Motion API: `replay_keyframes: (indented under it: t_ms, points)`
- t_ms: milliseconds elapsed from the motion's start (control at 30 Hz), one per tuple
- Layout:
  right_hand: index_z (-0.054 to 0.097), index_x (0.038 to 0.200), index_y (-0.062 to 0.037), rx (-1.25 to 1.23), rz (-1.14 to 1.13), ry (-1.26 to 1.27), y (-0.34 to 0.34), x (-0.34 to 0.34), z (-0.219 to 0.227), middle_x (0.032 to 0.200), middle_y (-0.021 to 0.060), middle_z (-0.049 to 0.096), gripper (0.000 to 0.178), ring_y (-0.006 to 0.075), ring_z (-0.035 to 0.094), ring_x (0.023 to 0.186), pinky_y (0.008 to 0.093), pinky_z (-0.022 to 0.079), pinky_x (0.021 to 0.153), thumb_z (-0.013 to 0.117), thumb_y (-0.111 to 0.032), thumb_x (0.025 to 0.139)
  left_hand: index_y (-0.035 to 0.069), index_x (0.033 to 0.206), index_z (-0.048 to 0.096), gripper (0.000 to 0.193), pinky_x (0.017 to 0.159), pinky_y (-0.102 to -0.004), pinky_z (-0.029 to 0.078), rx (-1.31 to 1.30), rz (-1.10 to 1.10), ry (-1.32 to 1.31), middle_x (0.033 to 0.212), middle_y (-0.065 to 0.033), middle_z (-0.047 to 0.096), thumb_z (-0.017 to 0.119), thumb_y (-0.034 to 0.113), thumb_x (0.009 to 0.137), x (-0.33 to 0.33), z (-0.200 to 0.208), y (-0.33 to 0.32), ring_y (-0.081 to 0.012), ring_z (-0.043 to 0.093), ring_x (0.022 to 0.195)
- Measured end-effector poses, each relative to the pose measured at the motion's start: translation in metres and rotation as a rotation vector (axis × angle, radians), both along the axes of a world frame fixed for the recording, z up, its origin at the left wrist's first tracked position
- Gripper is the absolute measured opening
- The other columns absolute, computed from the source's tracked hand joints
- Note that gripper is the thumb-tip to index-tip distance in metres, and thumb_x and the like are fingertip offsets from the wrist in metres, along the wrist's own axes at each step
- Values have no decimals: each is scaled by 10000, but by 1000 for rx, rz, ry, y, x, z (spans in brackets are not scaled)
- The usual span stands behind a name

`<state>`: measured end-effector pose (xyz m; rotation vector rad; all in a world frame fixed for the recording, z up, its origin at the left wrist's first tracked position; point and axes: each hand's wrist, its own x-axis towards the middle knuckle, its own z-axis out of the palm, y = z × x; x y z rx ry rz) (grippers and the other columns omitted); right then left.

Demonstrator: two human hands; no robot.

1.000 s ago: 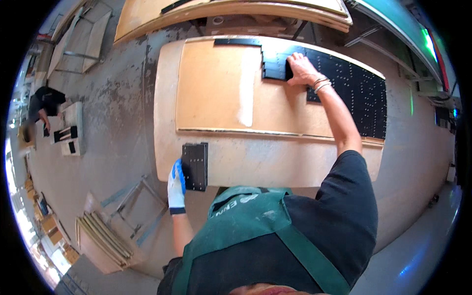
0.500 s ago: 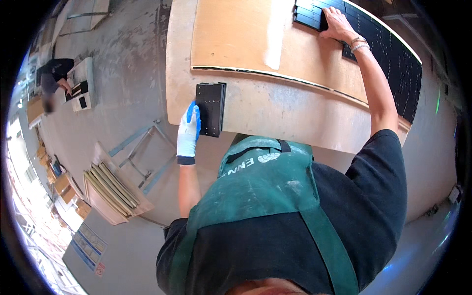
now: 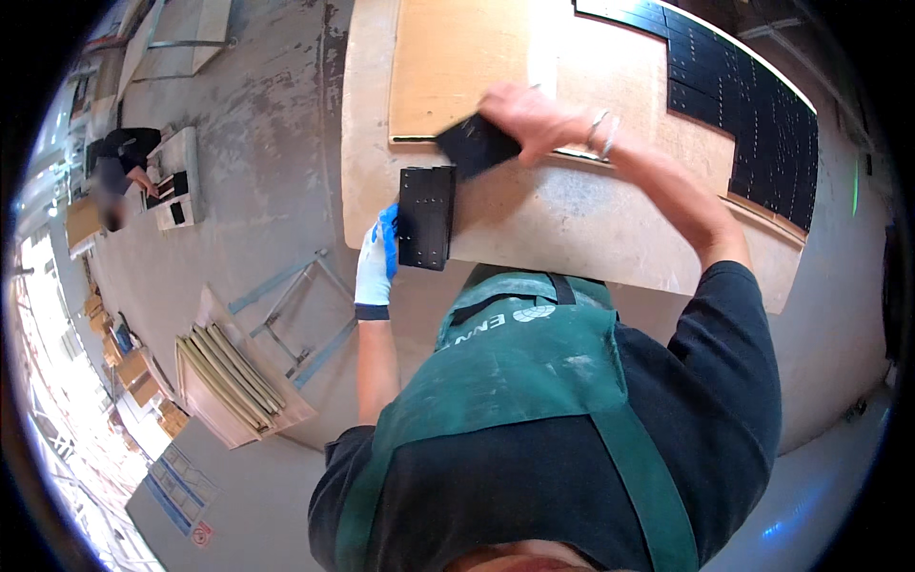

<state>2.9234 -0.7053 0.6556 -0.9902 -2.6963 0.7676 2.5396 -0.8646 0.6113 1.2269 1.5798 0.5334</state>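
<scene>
Your bare right hand (image 3: 538, 119), a pale bracelet (image 3: 610, 138) at its wrist, grips a flat black rectangular piece (image 3: 477, 146), blurred and tilted, above the near edge of a tan wooden board (image 3: 457, 76). Just beside it, a stack of narrow black strips with small pale dots (image 3: 424, 219) lies at the near edge of the pale, scuffed tabletop (image 3: 572, 234). Your left hand (image 3: 376, 257), in a white and blue glove, touches the stack's left side; its fingers are partly hidden, so you cannot tell whether they close around it. Black dotted strips (image 3: 762, 133) cover the board's right end, well apart from both hands.
</scene>
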Motion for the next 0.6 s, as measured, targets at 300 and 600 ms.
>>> replay_keyframes:
  t_ms: [300,600]
  points:
    - [674,1072,-49,261,721,-119,-34,-174,9,1138,88,597,714,265,557,1116,403,473,953,948,-253,445,-38,1237,620,609,926,-343,476,-155,31,-173,1179,-71,694,299,460,1100,-6,24,15,-194,611,975]
    - [666,1117,-94,235,762,-165,-39,-186,0,1183,66,597,680,259,551,1158,429,449,969,922,-244,504,-59,1391,481,422,922,-407,490,237,-428,541,1257,-207,626,402,208,1074,-41,-24,-18,-316,623,1038]
